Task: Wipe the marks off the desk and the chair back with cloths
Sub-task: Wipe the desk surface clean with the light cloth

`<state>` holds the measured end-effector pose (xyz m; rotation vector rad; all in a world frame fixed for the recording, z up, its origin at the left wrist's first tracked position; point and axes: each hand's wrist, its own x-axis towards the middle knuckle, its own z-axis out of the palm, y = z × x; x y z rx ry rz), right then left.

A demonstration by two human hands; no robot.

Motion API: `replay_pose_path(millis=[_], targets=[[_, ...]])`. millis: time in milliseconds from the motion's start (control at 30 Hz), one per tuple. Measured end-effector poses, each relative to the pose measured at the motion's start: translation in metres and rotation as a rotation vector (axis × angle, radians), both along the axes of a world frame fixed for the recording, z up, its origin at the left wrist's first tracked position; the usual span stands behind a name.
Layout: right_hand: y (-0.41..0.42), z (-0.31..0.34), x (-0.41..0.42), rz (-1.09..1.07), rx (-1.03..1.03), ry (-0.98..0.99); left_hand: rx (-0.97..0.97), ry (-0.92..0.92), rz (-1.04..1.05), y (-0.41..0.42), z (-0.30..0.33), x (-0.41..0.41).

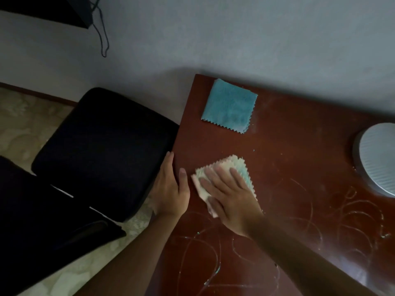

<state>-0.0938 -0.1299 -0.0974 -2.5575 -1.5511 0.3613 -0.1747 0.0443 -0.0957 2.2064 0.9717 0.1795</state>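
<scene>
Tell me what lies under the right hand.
The right hand presses flat on a pale folded cloth, which lies on the desk. Any marks beneath the cloth are hidden.

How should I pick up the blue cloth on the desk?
Pinch the blue cloth at its zigzag near edge, coming from above on your side. It lies folded flat on the desk with nothing on it, so that free edge lifts easiest.

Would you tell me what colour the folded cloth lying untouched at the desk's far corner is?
Blue cloth, seen in the head view.
</scene>
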Motion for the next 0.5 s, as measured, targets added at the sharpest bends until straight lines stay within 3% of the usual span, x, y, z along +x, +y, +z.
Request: replay_pose_path(millis=[100,233,400,500], targets=[[-0.009,0.0,0.03,-0.009,0.023,0.035,-0.102,-0.026,0.024,0.004,0.002,-0.001],[0.026,0.002,0.064,-0.316,0.077,0.034,-0.21,0.006,0.121,0.011,0.003,-0.017],[0.008,0.0,-0.013,-0.022,0.123,0.053,-0.059,0.115,0.127,-0.007,-0.001,-0.071],[-0.014,0.003,0.004,0.044,0.141,0.176,-0.01,0.162,0.114,-0.016,-0.002,-0.077]])
